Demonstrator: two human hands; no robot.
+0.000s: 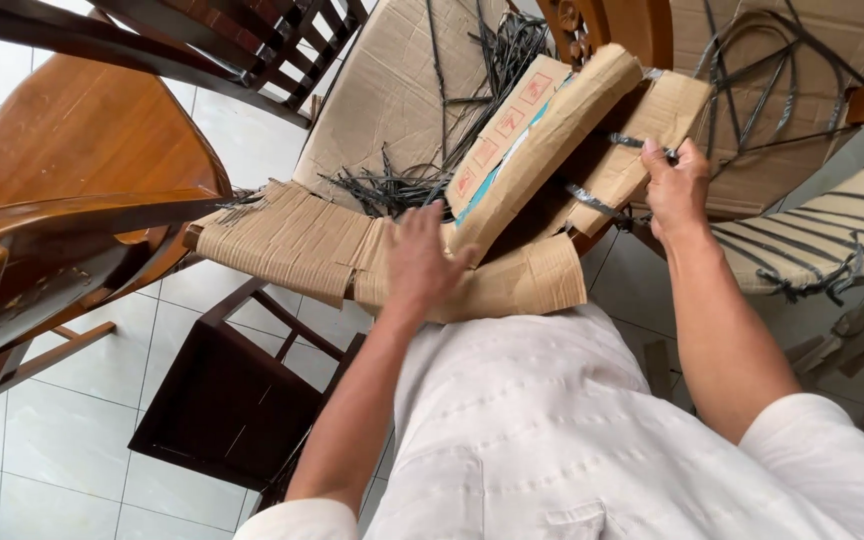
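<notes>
The torn brown corrugated cardboard wrapping (512, 160) lies across the chair. The left hand (420, 255), fingers spread, presses its near flap; the right hand (674, 185) pinches the far flap's black strap (640, 143). Best peel slowly, bracing firmly.

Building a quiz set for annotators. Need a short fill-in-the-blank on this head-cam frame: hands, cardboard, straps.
1. The left hand presses flat on torn ____ sheets.
2. The right hand grips a black plastic ____ at the edge of the folded cardboard piece.
3. A tangle of cut straps lies ____ the left hand in the picture.
4. The floor is covered in white ____.

Missing words: cardboard; strap; above; tiles
</notes>
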